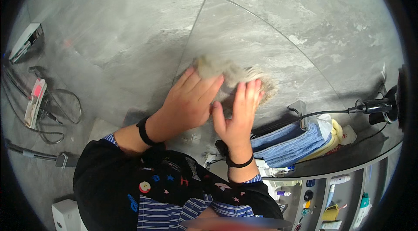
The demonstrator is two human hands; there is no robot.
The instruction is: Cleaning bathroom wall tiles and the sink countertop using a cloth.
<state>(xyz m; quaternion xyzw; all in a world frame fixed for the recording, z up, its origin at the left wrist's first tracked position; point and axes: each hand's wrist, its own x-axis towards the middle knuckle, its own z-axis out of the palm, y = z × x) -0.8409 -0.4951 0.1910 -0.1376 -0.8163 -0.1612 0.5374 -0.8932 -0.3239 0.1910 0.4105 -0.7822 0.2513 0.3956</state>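
A bunched beige cloth [233, 71], fluffy and partly blurred, lies against a grey marbled tile surface [137, 35]. My left hand [191, 100] presses on its left part with the fingers stretched forward. On its right part rest the fingers of my right hand [240, 110], the thumb held out towards the left hand. Both hands are side by side, almost touching at the thumb. Some of the cloth is hidden under the fingers. Dark bands circle both wrists.
Blue towels [290, 144] and a yellow towel [326, 146] hang at right, near a black corded appliance [378, 105]. Below them, shelves [320, 198] hold tubes and bottles. At left are a narrow holder [36, 103] with looping cords and a white-edged box [26, 43]. A white box [67, 214] stands lower left.
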